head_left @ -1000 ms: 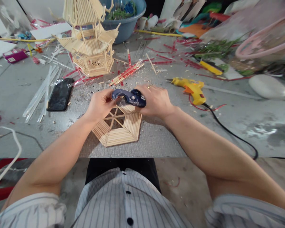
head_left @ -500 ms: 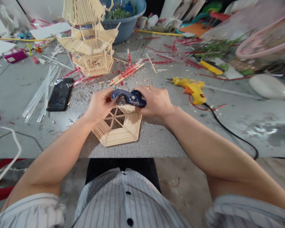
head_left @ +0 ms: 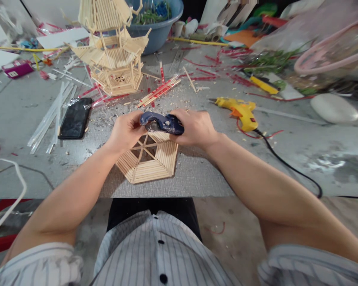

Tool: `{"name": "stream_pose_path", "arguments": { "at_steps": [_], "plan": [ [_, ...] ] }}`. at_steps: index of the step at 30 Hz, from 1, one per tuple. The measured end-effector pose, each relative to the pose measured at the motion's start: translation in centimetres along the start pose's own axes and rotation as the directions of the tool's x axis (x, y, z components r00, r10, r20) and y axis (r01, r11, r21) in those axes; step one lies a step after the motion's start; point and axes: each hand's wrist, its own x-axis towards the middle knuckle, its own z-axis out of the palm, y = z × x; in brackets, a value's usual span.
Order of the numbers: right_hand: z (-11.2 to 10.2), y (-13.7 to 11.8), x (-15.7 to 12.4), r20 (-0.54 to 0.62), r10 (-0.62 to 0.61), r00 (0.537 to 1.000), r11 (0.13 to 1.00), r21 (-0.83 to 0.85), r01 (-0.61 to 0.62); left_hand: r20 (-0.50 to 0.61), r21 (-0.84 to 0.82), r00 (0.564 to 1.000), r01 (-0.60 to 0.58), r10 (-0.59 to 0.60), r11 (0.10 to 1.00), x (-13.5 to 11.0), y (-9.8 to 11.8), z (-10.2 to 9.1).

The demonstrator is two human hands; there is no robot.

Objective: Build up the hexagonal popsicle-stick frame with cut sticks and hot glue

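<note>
My right hand (head_left: 195, 126) is wrapped round the handles of a dark blue pipe cutter (head_left: 167, 124) with a curved jaw that points left. At that jaw, my left hand (head_left: 127, 131) is closed in a pinch; whatever lies between its fingers is hidden. Below both hands a hexagonal frame of thin wooden sticks (head_left: 150, 171) lies flat on the table, with spokes meeting in its open middle. The hands and cutter cover its far edge. Just beyond the hands lie wooden sticks with red wrapping (head_left: 159, 92).
A tiered stick pagoda (head_left: 113, 51) stands at back left, before a blue basin (head_left: 158, 29). A black phone (head_left: 75, 119) and clear glue sticks (head_left: 52, 115) lie left. To the right are a yellow glue gun (head_left: 241, 113) with its cord and a white oval object (head_left: 334, 109).
</note>
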Motion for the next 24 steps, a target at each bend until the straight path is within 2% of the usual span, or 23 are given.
{"name": "stream_pose_path", "arguments": {
  "at_steps": [11,24],
  "plan": [
    [0.02,0.04,0.04,0.014,0.004,1.0,1.0,0.029,-0.004,0.024,0.016,1.0,0.017,-0.017,1.0,-0.06,0.45,-0.27],
    [-0.16,-0.22,0.06,0.032,0.052,0.998,0.999,-0.015,-0.051,0.026,-0.008,0.999,0.034,-0.034,0.999,0.06,0.25,-0.18]
  ]
}}
